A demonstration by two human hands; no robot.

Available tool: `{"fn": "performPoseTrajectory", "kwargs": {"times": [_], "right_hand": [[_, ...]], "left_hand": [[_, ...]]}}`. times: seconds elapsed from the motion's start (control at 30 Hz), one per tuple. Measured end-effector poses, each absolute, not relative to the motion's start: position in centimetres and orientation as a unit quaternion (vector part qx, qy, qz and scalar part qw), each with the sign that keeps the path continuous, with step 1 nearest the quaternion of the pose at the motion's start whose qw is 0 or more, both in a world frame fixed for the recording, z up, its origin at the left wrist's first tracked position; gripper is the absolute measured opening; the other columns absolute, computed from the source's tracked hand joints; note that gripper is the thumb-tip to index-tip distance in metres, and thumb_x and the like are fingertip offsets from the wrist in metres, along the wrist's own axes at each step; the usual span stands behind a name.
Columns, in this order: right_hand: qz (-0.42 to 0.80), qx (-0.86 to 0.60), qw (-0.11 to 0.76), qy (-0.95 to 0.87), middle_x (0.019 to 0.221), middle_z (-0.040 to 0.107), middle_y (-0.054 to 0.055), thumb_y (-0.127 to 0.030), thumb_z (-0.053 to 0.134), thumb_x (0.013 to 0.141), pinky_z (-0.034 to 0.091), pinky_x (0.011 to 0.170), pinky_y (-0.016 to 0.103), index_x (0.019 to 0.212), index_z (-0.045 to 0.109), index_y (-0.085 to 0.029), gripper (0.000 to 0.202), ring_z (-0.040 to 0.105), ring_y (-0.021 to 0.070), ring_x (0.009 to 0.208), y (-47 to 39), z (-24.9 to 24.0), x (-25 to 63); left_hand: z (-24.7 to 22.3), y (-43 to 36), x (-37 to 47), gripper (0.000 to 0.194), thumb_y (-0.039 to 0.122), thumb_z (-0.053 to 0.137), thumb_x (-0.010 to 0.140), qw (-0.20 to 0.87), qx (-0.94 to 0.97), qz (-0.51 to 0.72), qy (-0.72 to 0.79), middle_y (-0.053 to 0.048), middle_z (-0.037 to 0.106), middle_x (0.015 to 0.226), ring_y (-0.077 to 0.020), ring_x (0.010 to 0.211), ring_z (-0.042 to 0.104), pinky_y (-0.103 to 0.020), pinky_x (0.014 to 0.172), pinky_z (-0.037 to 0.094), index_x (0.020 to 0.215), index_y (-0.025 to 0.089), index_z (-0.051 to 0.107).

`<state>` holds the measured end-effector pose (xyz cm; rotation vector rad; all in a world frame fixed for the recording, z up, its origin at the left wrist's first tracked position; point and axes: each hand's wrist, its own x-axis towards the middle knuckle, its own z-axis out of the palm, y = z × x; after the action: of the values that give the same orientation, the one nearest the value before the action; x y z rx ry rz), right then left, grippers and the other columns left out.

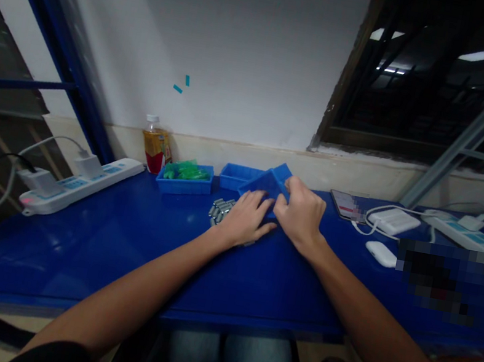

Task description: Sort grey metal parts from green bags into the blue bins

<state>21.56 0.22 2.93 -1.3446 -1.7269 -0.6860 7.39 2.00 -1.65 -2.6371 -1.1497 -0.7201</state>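
"Right hand (302, 213)?"
"Grip clenched on the tilted bin (272, 180), mid-surface (143, 232)."
"Left hand (242, 218)?"
"Palm down at the metal parts (220, 208), fingers by the tilted bin. Can't tell if that grip holds anything; underside's hidden."
"Nearby?"
"Second bin (237, 175) just behind; green bags (186, 170) left of it, in a third bin (184, 187)."

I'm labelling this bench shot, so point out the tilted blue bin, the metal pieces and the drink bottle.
Tilted blue bin (270, 180), head view, middle of visible surface.
Metal pieces (220, 209), head view, visible part of pile.
Drink bottle (156, 144), head view, amber part.
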Motion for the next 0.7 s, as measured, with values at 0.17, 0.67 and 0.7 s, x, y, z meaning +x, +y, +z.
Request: {"fn": "performPoseTrajectory", "kwargs": {"times": [0.17, 0.67, 0.7], "right_hand": [[-0.312, -0.469, 0.394, -0.726, 0.07, 0.062, 0.004, -0.013, 0.046, 0.073, 0.032, 0.059, 0.028, 0.075, 0.055, -0.02, 0.011, 0.056, 0.0185, 0.067, 0.3, 2.6, 21.5], [-0.242, -0.523, 0.452, -0.681, 0.067, 0.056, 0.002, -0.016, 0.048, 0.07, 0.033, 0.06, 0.028, 0.075, 0.054, -0.02, 0.009, 0.05, 0.0177, 0.063, 2.1, 3.6, 24.5], [-0.225, -0.546, 0.475, -0.652, 0.065, 0.053, 0.001, -0.016, 0.048, 0.07, 0.034, 0.061, 0.028, 0.075, 0.053, -0.02, 0.008, 0.048, 0.0171, 0.061, 2.6, 3.8, 25.5]], "left_hand": [[-1.8, 2.4, 6.9, 0.045, 0.045, 0.042, 0.089, 0.127, -0.878, -0.219, -0.405, -0.018, 0.051, 0.119, -0.0311, 0.114, 0.046, -0.046, 0.099, 0.035, 0.118, 0.011, 0.047], [-0.4, 1.3, 6.3, 0.027, 0.036, 0.04, 0.091, 0.171, -0.892, -0.194, -0.371, -0.012, 0.059, 0.098, -0.0261, 0.1, 0.05, -0.042, 0.095, 0.036, 0.095, 0.016, 0.057], [0.1, 1.2, 6.0, 0.027, 0.034, 0.039, 0.092, 0.175, -0.893, -0.215, -0.353, -0.011, 0.058, 0.1, -0.0254, 0.103, 0.049, -0.041, 0.096, 0.035, 0.096, 0.016, 0.058]]}}
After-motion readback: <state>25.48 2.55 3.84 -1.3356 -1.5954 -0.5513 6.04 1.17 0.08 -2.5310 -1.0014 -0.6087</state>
